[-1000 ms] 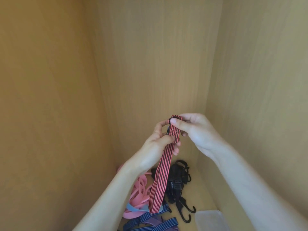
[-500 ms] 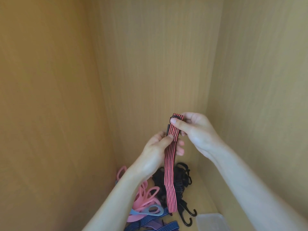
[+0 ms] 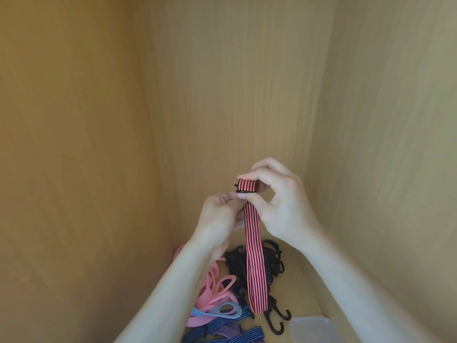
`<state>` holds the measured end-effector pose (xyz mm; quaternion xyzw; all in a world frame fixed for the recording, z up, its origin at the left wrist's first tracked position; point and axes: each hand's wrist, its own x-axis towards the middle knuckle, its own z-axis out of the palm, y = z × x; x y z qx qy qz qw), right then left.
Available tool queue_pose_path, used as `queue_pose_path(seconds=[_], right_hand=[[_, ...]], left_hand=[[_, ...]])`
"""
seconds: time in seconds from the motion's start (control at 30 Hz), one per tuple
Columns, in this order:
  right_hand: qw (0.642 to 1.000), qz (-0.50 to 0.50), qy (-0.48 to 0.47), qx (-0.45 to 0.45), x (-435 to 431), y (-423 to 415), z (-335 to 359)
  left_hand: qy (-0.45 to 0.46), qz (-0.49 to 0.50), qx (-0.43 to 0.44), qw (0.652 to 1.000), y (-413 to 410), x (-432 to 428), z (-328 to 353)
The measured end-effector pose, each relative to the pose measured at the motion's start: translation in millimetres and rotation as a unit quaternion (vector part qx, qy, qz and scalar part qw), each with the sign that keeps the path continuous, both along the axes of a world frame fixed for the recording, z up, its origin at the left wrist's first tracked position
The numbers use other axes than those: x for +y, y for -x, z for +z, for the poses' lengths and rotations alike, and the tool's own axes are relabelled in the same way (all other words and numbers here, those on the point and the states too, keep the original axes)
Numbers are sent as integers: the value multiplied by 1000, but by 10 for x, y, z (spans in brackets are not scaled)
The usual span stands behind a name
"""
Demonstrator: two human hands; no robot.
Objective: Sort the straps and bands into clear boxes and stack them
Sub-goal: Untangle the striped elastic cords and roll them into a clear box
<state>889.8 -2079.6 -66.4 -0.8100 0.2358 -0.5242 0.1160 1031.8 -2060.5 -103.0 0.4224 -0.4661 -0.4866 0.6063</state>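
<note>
Centre frame, the striped strap [image 3: 254, 256] is held with its top end folded over, probably to roll it compactly for boxing. The right hand [image 3: 279, 206] grip pinches the fold; the left hand [image 3: 217, 216] grip pinches just beside it. The tail hangs free above the pile [image 3: 217, 293]. Wooden walls [image 3: 74, 169] close in on both sides; the clear box [image 3: 311, 328] sits at lower right.

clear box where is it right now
Head view, bottom edge, right of centre: the clear box sits just right of the black hooks, partly cut off by the frame.

A striped strap [image 3: 254, 256] between left hand [image 3: 217, 216] and right hand [image 3: 282, 206] — tail above heaped bands [image 3: 215, 293]
</note>
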Motion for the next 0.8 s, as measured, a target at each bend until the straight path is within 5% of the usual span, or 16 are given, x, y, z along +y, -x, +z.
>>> queue_pose_path(seconds=[0.33, 0.53, 0.8], right_hand=[[995, -19, 76, 61, -23, -15, -93], [999, 11, -46, -21, -15, 12, -104], [972, 93, -211, 44, -21, 237, -106]], left_hand=[[39, -113, 116, 986, -155, 160, 127], [43, -86, 45, 994, -132, 209, 117], [52, -104, 60, 991, -93, 200, 44]])
